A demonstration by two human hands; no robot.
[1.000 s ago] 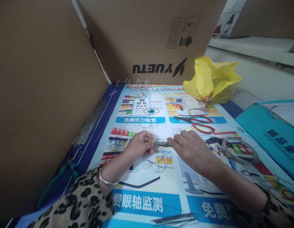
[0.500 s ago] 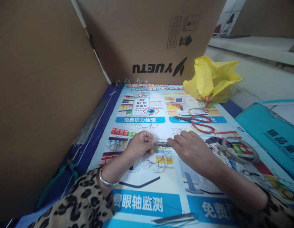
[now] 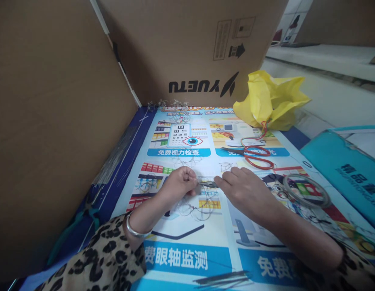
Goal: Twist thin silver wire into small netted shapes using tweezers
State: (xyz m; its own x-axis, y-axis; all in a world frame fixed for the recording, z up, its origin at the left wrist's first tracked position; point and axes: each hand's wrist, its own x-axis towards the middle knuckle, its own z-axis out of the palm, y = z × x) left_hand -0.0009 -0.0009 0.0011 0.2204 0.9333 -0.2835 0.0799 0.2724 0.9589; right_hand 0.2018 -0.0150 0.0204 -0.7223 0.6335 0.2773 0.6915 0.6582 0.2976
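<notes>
My left hand (image 3: 184,182) is closed in a pinch on thin wire, and the bent wire loops (image 3: 197,208) hang just below its fingers on the printed sheet. My right hand (image 3: 243,190) is closed around pliers. Only the dark metal jaws of the pliers (image 3: 209,184) show, pointing left at the wire by my left fingertips; the handles are hidden in my palm. Red-handled scissors (image 3: 255,155) lie beyond my right hand. To its right rests a coil of wire (image 3: 306,190).
Straight wire pieces (image 3: 116,157) and teal-handled pliers (image 3: 84,216) lie at left. Dark rods (image 3: 222,279) are at the near edge. Cardboard walls (image 3: 190,48) stand behind and left. A yellow bag (image 3: 269,101) and a teal box (image 3: 347,169) are at right.
Both hands stay almost where they were, with the same grips. The pliers' jaws look very slightly shifted; nothing else has visibly moved.
</notes>
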